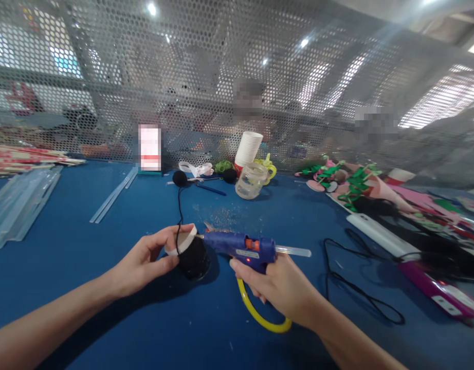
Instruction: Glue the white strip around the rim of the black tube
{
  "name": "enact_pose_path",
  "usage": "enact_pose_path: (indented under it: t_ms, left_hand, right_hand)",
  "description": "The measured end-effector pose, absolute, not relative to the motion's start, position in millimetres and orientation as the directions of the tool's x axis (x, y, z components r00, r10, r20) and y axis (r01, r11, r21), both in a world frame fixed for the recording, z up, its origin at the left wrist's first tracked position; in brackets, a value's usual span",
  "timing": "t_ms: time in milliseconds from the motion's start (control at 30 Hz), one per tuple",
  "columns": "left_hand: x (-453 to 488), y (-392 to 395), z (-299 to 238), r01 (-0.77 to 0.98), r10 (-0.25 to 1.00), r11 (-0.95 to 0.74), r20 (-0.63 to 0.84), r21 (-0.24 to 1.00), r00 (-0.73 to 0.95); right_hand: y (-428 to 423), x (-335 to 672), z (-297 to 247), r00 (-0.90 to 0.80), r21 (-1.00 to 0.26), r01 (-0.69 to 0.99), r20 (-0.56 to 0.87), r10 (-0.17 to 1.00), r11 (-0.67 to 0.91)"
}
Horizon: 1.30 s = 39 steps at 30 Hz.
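Observation:
My right hand (273, 285) grips a blue hot glue gun (240, 246) with a clear glue stick poking out of its back and a small red light lit. Its nozzle points left and meets, or nearly meets, the rim of a white paper cup (188, 239) partly wrapped in black yarn (194, 259). The fingers of my left hand (154, 257) are closed on that cup, which lies tilted on its side. From the cup a black strand runs up to a small black yarn ball (179, 178). A curved yellow handle-like piece (256, 311) shows below the glue gun.
Behind stand a clear jar (250, 181), stacked paper cups (249, 147) and a lit phone (150, 149). Glue sticks (23, 205) lie left. At right are a power strip (441, 290), a looped black cord (366, 295) and craft flowers (354, 187). A perforated metal screen (198, 67) rises behind the blue table (106, 329).

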<state>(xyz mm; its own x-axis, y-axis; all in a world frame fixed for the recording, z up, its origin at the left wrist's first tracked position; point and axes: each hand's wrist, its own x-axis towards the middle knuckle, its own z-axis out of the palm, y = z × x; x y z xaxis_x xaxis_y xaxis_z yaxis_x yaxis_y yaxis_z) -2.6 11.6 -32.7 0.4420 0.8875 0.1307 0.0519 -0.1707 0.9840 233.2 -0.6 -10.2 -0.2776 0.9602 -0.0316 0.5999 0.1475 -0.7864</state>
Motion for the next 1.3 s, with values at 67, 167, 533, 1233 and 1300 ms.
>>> enact_pose_path:
  t_ms: [67,167,533,1233,1300]
  left_hand:
    - [-3.2,11.6,-33.6,0.048,0.886,-0.174,0.135,0.984,0.444]
    - [-3.8,11.8,-34.7,0.039,0.885,-0.172,0.137,0.984,0.446]
    - [-2.5,12.7,-34.8,0.039,0.886,-0.176,0.141,0.984,0.442]
    - [-1.8,10.5,-27.0,0.088,0.891,-0.208,0.151,0.974,0.429]
    - [-2.2,10.6,-26.8,0.095,0.887,-0.225,0.164,0.97,0.432]
  right_hand:
    - [-1.4,233.5,-10.3,-0.297,-0.796,0.58,-0.008,0.955,0.174]
    - [-1.7,233.8,-10.0,-0.313,-0.807,0.557,0.012,0.95,0.193]
    - [-2.0,234.1,-10.9,-0.292,-0.762,0.626,-0.032,0.956,0.166]
    - [40.1,254.6,-7.0,-0.117,-0.955,0.292,-0.081,0.99,-0.043]
    - [52.1,256.2,-14.7,-0.07,-0.916,0.4,-0.073,0.995,-0.039]
